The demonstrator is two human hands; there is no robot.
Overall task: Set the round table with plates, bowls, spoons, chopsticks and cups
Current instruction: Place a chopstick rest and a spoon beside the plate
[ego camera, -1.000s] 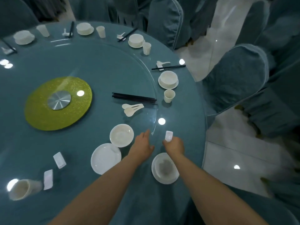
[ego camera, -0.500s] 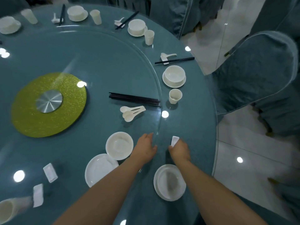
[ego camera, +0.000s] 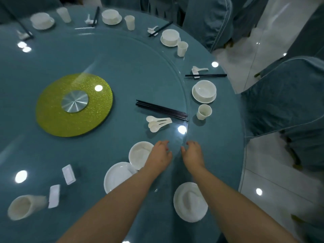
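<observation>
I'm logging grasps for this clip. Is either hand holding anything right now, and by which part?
Nothing visible is held. The left hand and right hand hover with fingers loosely curled over the glass turntable's edge.

Both forearms reached forward, side by side. Left grip (ego camera: 160, 154) palm down, fingers loosely curled, empty. Right grip (ego camera: 192, 152) just beside it, likewise relaxed, empty.
</observation>
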